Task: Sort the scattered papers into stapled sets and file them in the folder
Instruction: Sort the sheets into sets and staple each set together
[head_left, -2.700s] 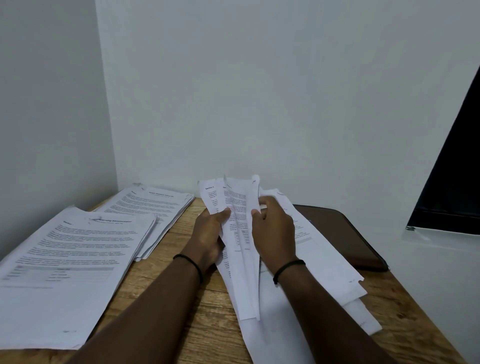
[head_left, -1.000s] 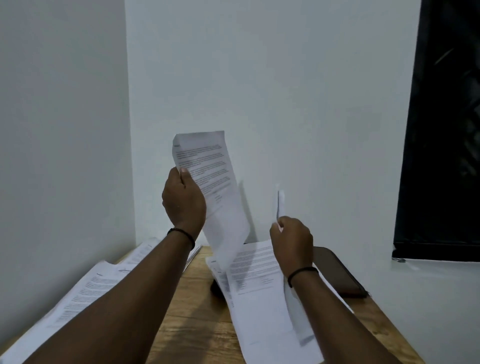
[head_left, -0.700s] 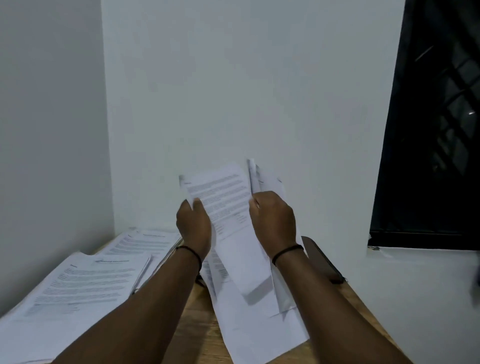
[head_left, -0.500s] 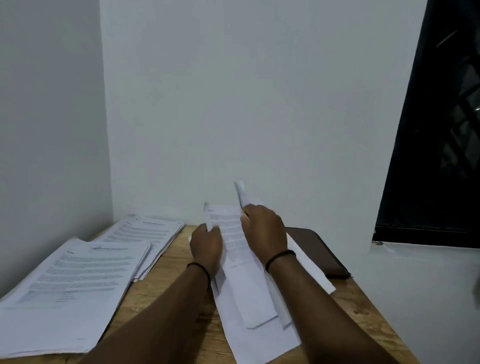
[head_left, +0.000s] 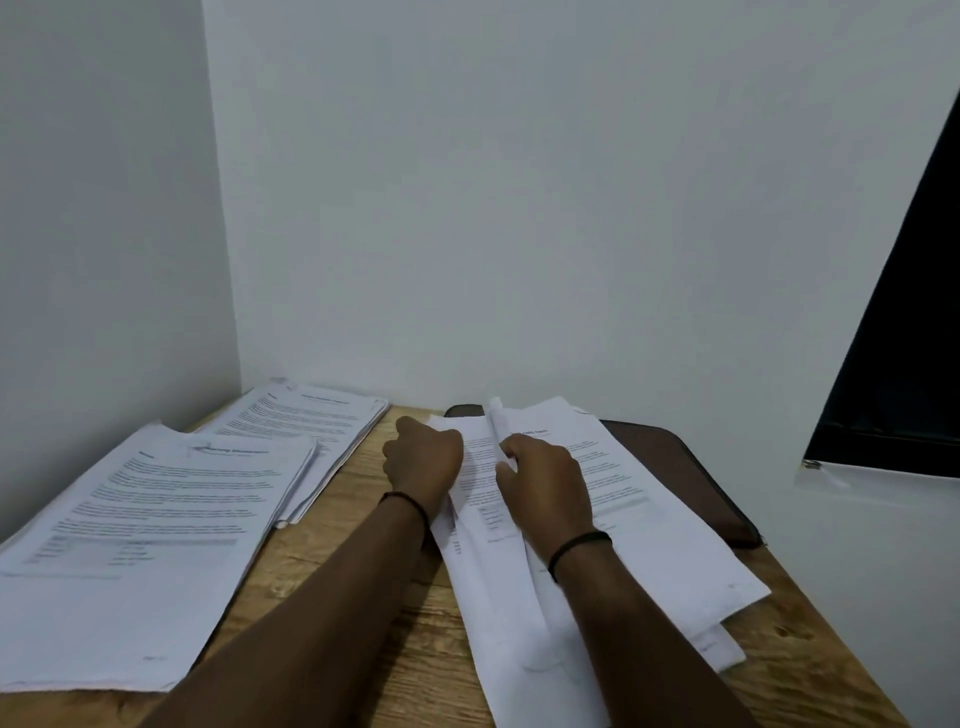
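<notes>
A loose pile of printed papers (head_left: 639, 499) lies on the wooden table in front of me, partly over a dark brown folder (head_left: 691, 467) at the back right. My left hand (head_left: 423, 460) grips the left edge of the top sheets (head_left: 480, 467) near their upper end. My right hand (head_left: 548, 483) pinches a sheet whose edge (head_left: 496, 421) stands up between the hands. Two sorted stacks lie on the left: a near one (head_left: 145, 530) and a far one (head_left: 306, 421) in the corner.
The wooden table (head_left: 363, 587) meets white walls at the left and back. A dark window (head_left: 904, 364) stands at the right above a white ledge (head_left: 878, 499). The table's right edge runs close past the folder.
Both hands came down from chest height with the sheets and now hold them low on the pile. The sheet in the left hand has been laid flat.
</notes>
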